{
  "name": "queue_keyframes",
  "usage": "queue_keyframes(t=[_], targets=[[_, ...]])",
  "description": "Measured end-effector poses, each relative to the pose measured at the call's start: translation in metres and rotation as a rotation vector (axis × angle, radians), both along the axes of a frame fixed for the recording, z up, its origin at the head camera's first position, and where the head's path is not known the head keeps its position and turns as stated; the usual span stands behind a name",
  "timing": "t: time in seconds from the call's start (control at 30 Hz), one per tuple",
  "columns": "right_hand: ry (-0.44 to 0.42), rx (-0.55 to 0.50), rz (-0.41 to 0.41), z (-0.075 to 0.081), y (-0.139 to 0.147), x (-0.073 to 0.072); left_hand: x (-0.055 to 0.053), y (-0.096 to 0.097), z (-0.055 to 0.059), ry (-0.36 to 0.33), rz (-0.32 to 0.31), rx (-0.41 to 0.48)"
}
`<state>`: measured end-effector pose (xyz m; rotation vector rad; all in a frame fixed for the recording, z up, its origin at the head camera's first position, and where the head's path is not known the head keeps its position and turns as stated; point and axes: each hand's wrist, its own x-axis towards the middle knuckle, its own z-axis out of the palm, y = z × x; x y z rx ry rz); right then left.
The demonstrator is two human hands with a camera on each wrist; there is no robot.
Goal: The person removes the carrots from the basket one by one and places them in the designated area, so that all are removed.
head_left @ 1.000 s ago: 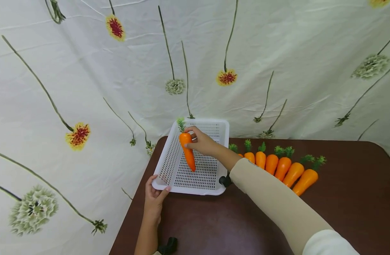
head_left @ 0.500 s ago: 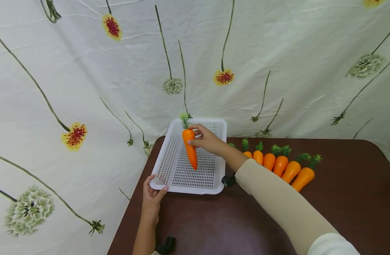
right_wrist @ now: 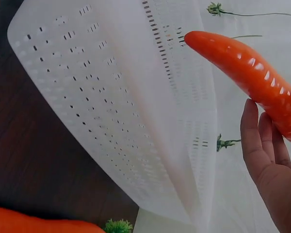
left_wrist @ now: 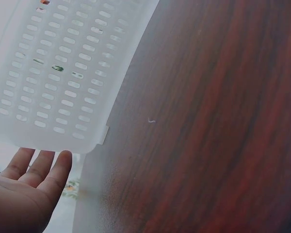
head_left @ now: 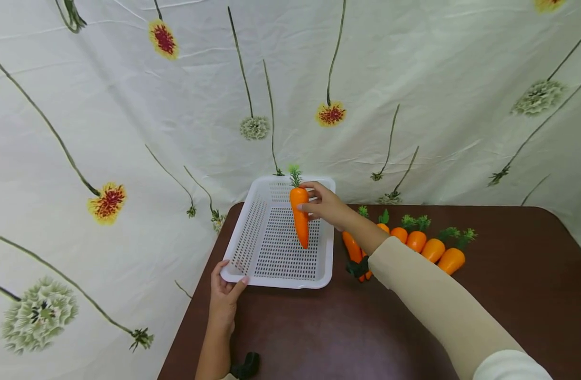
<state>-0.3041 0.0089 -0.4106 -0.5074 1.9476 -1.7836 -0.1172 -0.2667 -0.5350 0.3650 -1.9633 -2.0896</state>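
In the head view my right hand pinches an orange carrot near its leafy green top. The carrot hangs tip down over the right half of a white perforated plastic basket. The right wrist view has the glossy carrot between the fingers of that hand, above the basket wall. My left hand holds the basket's near left corner, thumb on the rim. From the left wrist, fingertips of the left hand touch the basket's edge.
Right of the basket, several more carrots lie in a row on the dark brown table, partly hidden by the right forearm. One carrot lies close beside the basket. A flower-patterned white cloth hangs behind the table.
My right hand has carried the carrot to the right across the basket, its tip rising slightly. The left hand keeps its hold on the corner. Carrots beside the basket have come into sight.
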Motion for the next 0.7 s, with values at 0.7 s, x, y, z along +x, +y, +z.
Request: queue_keyframes(t=[0.7], targets=[[0.002, -0.007, -0.032, 0.007, 0.055, 0.000, 0.002, 0.004, 0.004, 0.045, 0.009, 0.015]])
